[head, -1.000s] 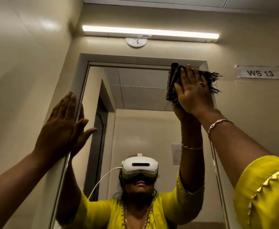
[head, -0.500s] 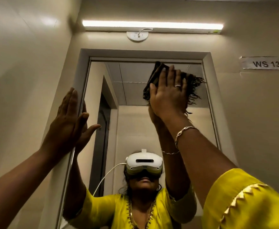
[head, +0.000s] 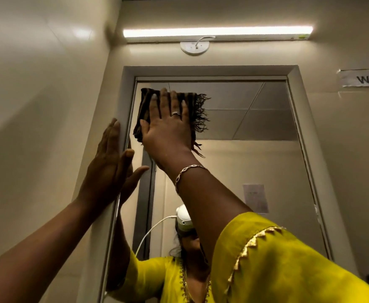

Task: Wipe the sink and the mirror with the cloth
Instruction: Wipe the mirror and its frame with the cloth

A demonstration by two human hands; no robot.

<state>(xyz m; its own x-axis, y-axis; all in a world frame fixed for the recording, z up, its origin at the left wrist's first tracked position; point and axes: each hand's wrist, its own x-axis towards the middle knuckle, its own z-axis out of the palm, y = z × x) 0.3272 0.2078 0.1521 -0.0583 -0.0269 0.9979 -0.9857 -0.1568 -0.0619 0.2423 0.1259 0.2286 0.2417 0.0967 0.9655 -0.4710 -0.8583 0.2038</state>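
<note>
Two hands are raised against the mirror (head: 255, 132). The right hand (head: 167, 125) lies flat with its fingers spread, pressing the dark fringed cloth (head: 145, 101) onto the glass in the mirror's upper left corner, just beside the left edge of the frame (head: 212, 71) and a little below its top edge. The cloth is folded into a rough rectangle; its frayed fringe hangs out along the right side, past the little finger. A ring (head: 176, 113) sits on one finger of that hand, and a chain bracelet (head: 187, 171) circles the wrist above a yellow sleeve (head: 288, 263) with a gold zigzag trim.

The left hand (head: 111, 165) is open, fingers straight and close together, thumb angled out toward the glass. Its palm rests on the left side of the frame, lower than the cloth and holding nothing.

A lit tube light (head: 217, 31) runs along the wall above the mirror, with a round white fitting (head: 194, 47) beneath it. A paper label (head: 363, 78) reading "WS" is stuck to the wall at the right. The sink is out of view.
</note>
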